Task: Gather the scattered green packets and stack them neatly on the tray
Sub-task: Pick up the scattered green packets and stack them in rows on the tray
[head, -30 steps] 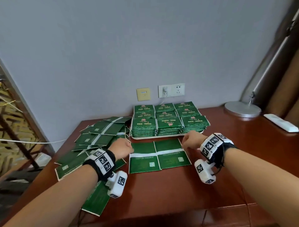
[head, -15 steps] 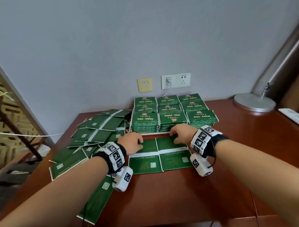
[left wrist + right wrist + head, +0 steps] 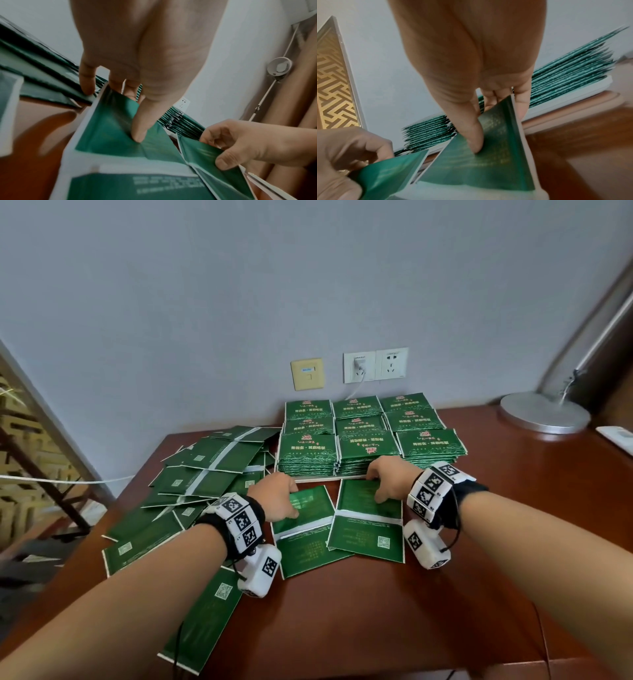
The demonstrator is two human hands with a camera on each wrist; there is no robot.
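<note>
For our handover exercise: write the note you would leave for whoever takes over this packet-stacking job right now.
Left hand pinches the far end of the left packet; right hand pinches the far end of the right packet. Both packets lie just in front of the tray.
Done: nine stacks on the tray.
Left: stack these two, then the scattered packets at the table's left.

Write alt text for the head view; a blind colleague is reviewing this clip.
Two hands pinch the far edges of two green packets lying side by side on a wooden table: left hand on the left packet, right hand on the right packet. Behind them a tray holds neat packet stacks; loose packets sprawl left.
</note>
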